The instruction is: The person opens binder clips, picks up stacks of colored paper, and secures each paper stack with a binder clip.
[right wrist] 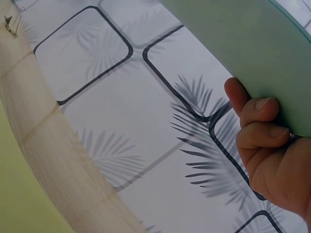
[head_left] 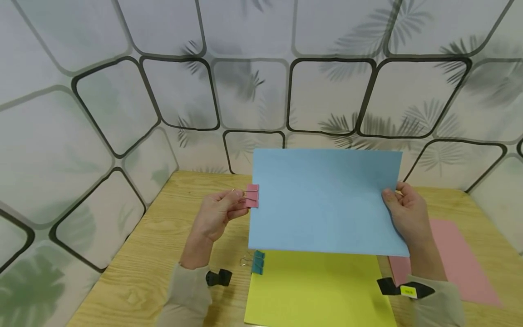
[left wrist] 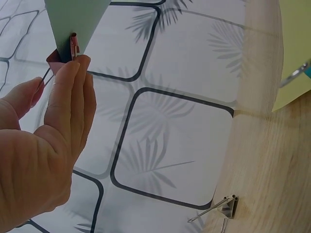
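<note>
A stack or sheet of blue paper (head_left: pixel 327 200) is held up above the table, tilted so its broad side faces me. At its left edge sits a pink binder clip (head_left: pixel 252 195), and my left hand (head_left: pixel 218 213) pinches the clip's wire handles between thumb and fingers. In the left wrist view the pink clip (left wrist: pixel 55 62) is around the paper's edge. My right hand (head_left: pixel 408 215) grips the paper's right edge, thumb in front. From behind, in the right wrist view, curled fingers (right wrist: pixel 262 121) press the back of the paper.
Below lies yellow paper (head_left: pixel 318 290) with a teal binder clip (head_left: pixel 258 262) on its left edge. Pink paper (head_left: pixel 461 263) rests at the right on the wooden table (head_left: pixel 135 272). A small metallic binder clip (left wrist: pixel 228 208) stands near the patterned wall (head_left: pixel 253 100).
</note>
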`<state>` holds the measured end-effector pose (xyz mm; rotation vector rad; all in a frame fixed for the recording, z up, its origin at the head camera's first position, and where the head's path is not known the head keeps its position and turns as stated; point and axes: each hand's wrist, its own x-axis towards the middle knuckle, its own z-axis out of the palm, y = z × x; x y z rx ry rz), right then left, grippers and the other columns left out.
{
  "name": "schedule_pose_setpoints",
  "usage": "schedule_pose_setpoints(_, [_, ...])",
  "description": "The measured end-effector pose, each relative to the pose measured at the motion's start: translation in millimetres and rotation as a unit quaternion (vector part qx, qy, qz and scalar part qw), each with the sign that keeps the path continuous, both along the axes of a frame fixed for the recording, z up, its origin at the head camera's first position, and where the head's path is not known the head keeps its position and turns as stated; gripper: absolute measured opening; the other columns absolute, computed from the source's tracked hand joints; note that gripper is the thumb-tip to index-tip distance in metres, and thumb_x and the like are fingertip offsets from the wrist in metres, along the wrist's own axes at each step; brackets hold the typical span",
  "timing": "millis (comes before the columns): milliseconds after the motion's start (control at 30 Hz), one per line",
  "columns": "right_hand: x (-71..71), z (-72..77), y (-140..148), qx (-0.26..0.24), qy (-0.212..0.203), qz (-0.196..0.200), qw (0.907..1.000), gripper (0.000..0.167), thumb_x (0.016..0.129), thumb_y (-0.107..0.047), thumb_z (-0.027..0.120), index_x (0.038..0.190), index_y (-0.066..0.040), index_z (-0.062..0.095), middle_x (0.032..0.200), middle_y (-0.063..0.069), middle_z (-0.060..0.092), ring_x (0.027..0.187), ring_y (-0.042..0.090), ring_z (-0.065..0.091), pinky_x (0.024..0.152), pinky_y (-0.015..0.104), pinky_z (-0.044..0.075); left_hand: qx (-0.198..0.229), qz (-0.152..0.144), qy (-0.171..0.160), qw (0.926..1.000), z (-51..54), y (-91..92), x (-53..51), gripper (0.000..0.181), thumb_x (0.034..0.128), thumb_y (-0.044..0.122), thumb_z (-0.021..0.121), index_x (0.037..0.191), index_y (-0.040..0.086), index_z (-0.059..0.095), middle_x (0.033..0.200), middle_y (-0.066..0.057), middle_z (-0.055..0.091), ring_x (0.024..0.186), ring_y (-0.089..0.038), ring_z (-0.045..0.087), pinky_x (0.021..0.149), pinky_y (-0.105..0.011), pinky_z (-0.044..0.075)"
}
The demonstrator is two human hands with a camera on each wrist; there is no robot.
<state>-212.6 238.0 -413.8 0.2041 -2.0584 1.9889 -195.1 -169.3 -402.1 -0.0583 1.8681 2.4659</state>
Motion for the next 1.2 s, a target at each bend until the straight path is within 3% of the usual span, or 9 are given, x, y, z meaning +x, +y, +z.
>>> schedule_pose_setpoints(400, [-0.3,-1.3,-3.8,-0.008,0.0,0.005,1.0,0.006,0.1,-0.014,0.06,0.102,-0.02,0.06,0.073,-0.009,0.07,0.056,0.006,0.068,0.046,0.022,0.053,-0.017,-0.012,-0.002,0.9998,-1.3,0.8,-0.2,0.041,0.1022,0.007,0.054,0.134,-0.018,0.049,0.096,-0.009,0.066,0.081,-0.01,0.07,0.079,-0.025,0.057])
schedule_pose_setpoints(1200, [-1.8,-3.6,-3.5,-0.027,0.027,0.027,0.9989,0.012,0.101,-0.008,0.055,0.1,-0.018,0.061,0.072,-0.007,0.071,0.055,0.006,0.067,0.046,0.021,0.052,-0.022,-0.009,-0.017,0.9996,-8.0,5.3,-4.7,0.042,0.1006,0.01,0.056,0.132,-0.017,0.049,0.097,-0.007,0.065,0.081,-0.01,0.067,0.078,-0.021,0.057])
